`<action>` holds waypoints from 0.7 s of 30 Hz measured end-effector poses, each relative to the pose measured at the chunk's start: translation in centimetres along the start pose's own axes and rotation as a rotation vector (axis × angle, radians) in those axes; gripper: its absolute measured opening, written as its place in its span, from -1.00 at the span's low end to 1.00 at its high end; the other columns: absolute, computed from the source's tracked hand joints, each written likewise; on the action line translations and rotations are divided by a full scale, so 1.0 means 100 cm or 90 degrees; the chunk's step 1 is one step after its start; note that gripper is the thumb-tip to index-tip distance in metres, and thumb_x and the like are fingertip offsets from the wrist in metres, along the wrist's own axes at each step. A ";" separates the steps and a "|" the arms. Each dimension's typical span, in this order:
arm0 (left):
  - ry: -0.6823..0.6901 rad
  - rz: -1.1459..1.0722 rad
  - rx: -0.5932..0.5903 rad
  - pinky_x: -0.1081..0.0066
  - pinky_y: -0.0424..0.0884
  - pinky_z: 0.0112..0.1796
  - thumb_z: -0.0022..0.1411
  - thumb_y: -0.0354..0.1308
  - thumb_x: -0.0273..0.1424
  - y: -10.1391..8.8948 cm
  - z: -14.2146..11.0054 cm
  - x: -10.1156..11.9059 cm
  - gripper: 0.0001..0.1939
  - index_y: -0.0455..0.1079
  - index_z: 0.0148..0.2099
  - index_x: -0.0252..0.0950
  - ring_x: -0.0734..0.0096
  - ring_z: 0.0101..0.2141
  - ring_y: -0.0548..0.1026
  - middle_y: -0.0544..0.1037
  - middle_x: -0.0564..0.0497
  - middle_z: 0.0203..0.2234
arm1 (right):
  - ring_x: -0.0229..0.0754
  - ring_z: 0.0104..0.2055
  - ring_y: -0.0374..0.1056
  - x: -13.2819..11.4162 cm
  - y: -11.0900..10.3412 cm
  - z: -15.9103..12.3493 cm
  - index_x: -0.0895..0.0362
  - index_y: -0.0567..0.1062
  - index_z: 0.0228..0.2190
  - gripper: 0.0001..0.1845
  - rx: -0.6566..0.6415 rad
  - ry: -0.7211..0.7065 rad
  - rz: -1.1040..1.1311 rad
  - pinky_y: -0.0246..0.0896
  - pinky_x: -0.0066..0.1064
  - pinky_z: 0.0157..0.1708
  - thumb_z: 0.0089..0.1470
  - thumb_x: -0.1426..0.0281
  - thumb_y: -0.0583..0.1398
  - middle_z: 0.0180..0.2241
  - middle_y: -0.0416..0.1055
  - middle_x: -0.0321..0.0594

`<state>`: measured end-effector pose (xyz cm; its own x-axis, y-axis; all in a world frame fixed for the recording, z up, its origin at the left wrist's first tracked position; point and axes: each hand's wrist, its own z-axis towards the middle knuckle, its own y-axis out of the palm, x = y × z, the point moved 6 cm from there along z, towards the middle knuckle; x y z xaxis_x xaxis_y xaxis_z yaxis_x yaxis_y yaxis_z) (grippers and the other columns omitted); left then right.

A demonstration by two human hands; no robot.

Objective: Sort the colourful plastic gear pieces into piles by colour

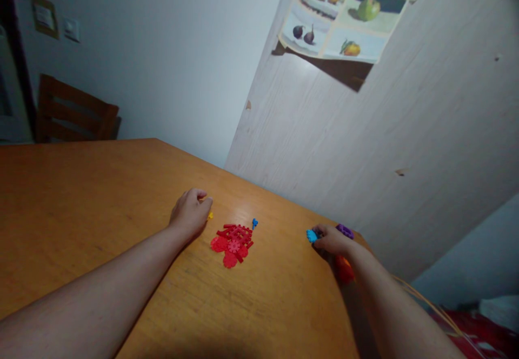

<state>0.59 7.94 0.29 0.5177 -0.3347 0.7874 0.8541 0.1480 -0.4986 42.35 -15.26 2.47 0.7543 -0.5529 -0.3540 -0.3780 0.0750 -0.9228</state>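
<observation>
On the wooden table [227, 316] lies a cluster of red plastic building pieces [239, 234], some bar-shaped, some round and lobed. To its left, my left hand [190, 210] is closed with the fingers curled. A small yellow plastic piece [210, 216] shows at the edge of that hand; whether the fingers grip it is hidden. At the table's right side, my right hand [330, 239] pinches a light-blue toothed plastic piece [311, 235] between thumb and fingers. A small dark-blue piece [254, 223] rests just beyond the red cluster.
Behind my right hand is a purple plastic piece [345, 231], and an orange-red object [344, 268] is partly covered by my right wrist. A wall panel with a fruit picture [324, 34] borders the table's far edge. A wooden chair [75, 113] stands at the far left.
</observation>
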 end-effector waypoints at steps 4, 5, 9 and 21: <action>0.009 -0.006 -0.001 0.31 0.41 -0.22 0.20 0.10 -0.16 0.002 0.001 -0.002 -0.70 0.43 -0.13 -0.24 0.18 -0.16 0.53 0.58 -0.08 -0.17 | -0.10 -0.23 0.48 -0.001 -0.008 0.000 0.16 0.55 -0.17 -0.59 0.060 -0.035 -0.032 0.32 -0.40 -0.28 -0.16 0.53 0.29 -0.26 0.56 -0.11; 0.006 -0.005 -0.003 0.31 0.41 -0.22 0.20 0.09 -0.17 0.003 0.001 -0.002 -0.70 0.43 -0.14 -0.24 0.18 -0.16 0.53 0.58 -0.08 -0.17 | -0.06 -0.14 0.48 -0.003 -0.011 0.000 0.16 0.55 -0.14 -0.57 0.087 -0.048 -0.041 0.34 -0.37 -0.20 -0.15 0.52 0.29 -0.19 0.56 -0.07; -0.002 0.003 -0.009 0.32 0.41 -0.24 0.20 0.10 -0.17 0.004 0.001 -0.003 -0.71 0.43 -0.14 -0.24 0.18 -0.15 0.53 0.58 -0.09 -0.16 | 0.02 0.05 0.41 -0.026 -0.011 0.001 0.15 0.55 -0.09 -0.58 0.151 -0.077 -0.051 0.30 -0.31 -0.03 -0.07 0.47 0.27 -0.04 0.52 0.00; -0.003 -0.014 -0.007 0.30 0.40 -0.25 0.20 0.10 -0.16 0.002 0.000 -0.002 -0.71 0.44 -0.14 -0.22 0.17 -0.18 0.52 0.57 -0.09 -0.19 | -0.20 -0.34 0.36 -0.182 0.073 -0.018 0.13 0.58 -0.31 -0.71 0.151 -0.190 0.020 0.05 -0.44 -0.39 0.14 0.17 0.20 -0.32 0.55 -0.14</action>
<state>0.69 8.00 0.00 0.4991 -0.3334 0.7999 0.8646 0.1300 -0.4853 24.88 -6.11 2.43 0.8807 -0.2839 -0.3791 -0.2952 0.2970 -0.9081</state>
